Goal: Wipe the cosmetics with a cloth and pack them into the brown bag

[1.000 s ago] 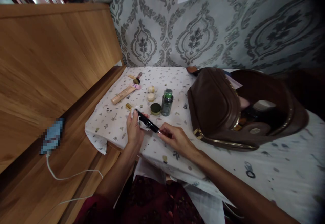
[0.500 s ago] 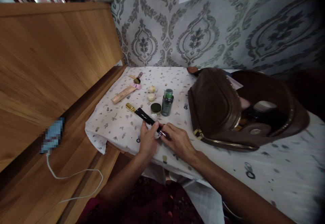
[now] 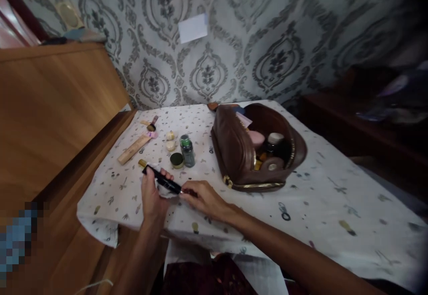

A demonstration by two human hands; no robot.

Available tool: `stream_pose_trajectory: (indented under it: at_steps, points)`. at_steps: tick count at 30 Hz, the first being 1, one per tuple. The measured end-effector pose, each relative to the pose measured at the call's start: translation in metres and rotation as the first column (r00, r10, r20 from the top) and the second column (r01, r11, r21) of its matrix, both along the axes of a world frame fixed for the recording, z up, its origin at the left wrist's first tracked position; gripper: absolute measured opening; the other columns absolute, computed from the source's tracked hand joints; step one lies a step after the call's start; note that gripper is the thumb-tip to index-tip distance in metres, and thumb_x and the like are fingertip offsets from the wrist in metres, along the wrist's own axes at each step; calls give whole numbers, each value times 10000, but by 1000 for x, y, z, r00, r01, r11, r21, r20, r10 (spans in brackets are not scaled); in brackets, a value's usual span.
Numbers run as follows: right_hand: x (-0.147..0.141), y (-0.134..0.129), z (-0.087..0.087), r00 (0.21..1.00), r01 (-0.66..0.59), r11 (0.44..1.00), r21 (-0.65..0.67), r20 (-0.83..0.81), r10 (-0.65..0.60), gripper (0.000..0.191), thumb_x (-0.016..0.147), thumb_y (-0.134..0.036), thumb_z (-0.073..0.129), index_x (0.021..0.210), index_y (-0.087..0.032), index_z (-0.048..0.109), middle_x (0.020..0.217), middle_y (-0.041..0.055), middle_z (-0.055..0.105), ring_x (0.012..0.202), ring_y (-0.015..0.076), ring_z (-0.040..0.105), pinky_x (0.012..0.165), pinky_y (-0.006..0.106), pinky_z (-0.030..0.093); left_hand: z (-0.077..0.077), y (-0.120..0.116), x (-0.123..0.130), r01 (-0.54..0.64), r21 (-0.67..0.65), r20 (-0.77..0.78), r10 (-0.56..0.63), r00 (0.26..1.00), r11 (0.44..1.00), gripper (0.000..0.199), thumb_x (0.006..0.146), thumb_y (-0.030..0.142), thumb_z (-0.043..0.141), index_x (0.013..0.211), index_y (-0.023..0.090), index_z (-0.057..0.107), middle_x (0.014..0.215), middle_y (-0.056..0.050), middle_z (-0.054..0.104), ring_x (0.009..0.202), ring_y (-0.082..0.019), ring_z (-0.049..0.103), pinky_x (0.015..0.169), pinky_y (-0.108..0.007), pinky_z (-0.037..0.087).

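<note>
A slim black cosmetic tube (image 3: 163, 181) lies slanted across my hands over the table. My left hand (image 3: 153, 197) is closed round its middle, thumb on top, with a bit of white tissue under it. The fingers of my right hand (image 3: 205, 200) pinch the tube's near end, by a shiny ring. A gold piece (image 3: 142, 163) shows at the far end; whether it is joined to the tube I cannot tell. Just beyond stand a dark round-lidded jar (image 3: 176, 160) and a grey-green bottle (image 3: 187, 153) with a green top.
Two small cream-coloured pots (image 3: 170, 145), a beige squeeze tube (image 3: 134, 149) and a small brush (image 3: 151, 127) lie at the left back. An open brown bag (image 3: 232, 152) with cosmetics inside stands right of my hands. A wooden cabinet (image 3: 60, 108) borders the patterned cloth (image 3: 317, 206) on the left.
My view has swung right and tilted up, so everything sits further left. My left hand has slid toward the tube's far end, its thumb now on top; my right still pinches the near end.
</note>
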State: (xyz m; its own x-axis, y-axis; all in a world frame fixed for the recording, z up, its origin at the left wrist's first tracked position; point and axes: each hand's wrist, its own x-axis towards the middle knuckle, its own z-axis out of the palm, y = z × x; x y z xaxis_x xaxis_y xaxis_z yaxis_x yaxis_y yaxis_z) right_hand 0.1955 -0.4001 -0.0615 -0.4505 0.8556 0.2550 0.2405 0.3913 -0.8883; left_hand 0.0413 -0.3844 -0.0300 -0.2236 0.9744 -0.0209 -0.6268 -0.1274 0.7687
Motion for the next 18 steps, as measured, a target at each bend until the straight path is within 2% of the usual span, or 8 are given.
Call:
stream_pose_trajectory:
  at_steps: [2, 4, 6, 8, 11, 14, 16, 18]
  points:
    - [-2, 2, 0, 982, -131, 972, -197, -163, 99, 277, 901, -420, 579, 791, -167, 604, 649, -19, 560, 553, 116, 523, 538, 219, 408, 7, 2, -4, 42, 34, 11, -42, 999, 999, 465, 644, 464, 867, 793, 191, 520, 671, 51, 569, 571, -78, 545, 581, -206, 503]
    - [-5, 4, -2, 945, -235, 920, -313, -295, 141, 347, 857, -493, 623, 763, -160, 596, 668, -21, 584, 512, 97, 519, 504, 208, 411, 12, 5, -7, 59, 53, 14, -60, 998, 997, 435, 658, 409, 867, 797, 194, 516, 683, 51, 574, 563, -71, 537, 567, -194, 496]
    - [-7, 6, -3, 929, -247, 903, -351, -351, 118, 361, 821, -503, 672, 761, -153, 602, 682, -24, 599, 498, 88, 522, 491, 201, 412, 15, 8, -8, 38, 61, 5, -39, 999, 997, 427, 680, 405, 852, 795, 201, 495, 684, 55, 577, 557, -69, 538, 567, -189, 499]
    - [-7, 6, -4, 940, -200, 914, -352, -333, 78, 295, 832, -433, 685, 790, -148, 621, 654, -39, 586, 495, 89, 530, 495, 197, 414, 17, 11, -8, 10, 64, -30, -8, 1000, 998, 444, 692, 436, 839, 786, 205, 471, 671, 62, 574, 551, -68, 537, 575, -187, 503]
    - [-3, 1, 2, 993, -13, 978, -207, -118, -11, 169, 834, -318, 716, 822, -155, 669, 671, -34, 607, 610, 120, 589, 602, 219, 452, 23, 13, -3, -41, 53, -149, 49, 988, 998, 455, 720, 519, 794, 781, 208, 467, 633, 68, 561, 536, -76, 524, 581, -199, 512]
    - [6, -9, 17, 988, 123, 991, 49, 87, -127, 258, 777, -388, 797, 904, -179, 714, 898, 28, 679, 877, 189, 630, 785, 274, 471, 34, 7, 8, -56, 58, -327, 72, 942, 997, 432, 797, 594, 679, 754, 207, 492, 582, 55, 535, 508, -103, 499, 521, -217, 483]
    - [13, -17, 30, 980, 161, 978, 132, 97, -174, 371, 788, -469, 779, 1025, -192, 708, 1022, 58, 676, 973, 213, 621, 841, 296, 470, 42, 0, 18, 3, 60, -470, 25, 882, 998, 411, 851, 597, 602, 748, 207, 525, 582, 36, 537, 516, -126, 505, 481, -225, 446]
    - [22, -23, 40, 976, 190, 968, 166, 72, -204, 417, 826, -493, 737, 1107, -189, 681, 1051, 69, 676, 990, 217, 620, 848, 302, 472, 47, -8, 31, 73, 56, -571, -28, 821, 996, 401, 878, 575, 572, 722, 206, 542, 598, 20, 544, 532, -141, 511, 472, -234, 424]
